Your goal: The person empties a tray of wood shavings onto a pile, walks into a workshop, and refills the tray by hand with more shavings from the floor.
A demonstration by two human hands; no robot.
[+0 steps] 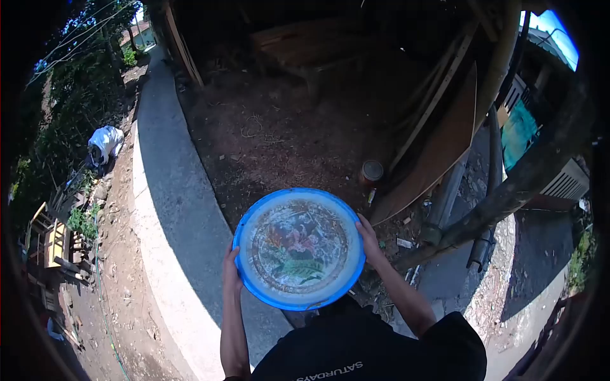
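Note:
I hold a round blue-rimmed tray [247, 219] with a worn floral picture in its middle, level in front of my chest. My left hand [230, 272] grips its left rim and my right hand [369, 240] grips its right rim. The tray carries nothing that I can make out. Below it shows my black shirt.
A concrete path [171, 190] runs from upper left towards me, with bare shaded dirt [286, 133] to its right. A tin can [371, 171] stands on the dirt beyond the tray. Wooden boards [438, 146] and poles lean at right. Rubble, a white sack [105, 143] and plants lie at left.

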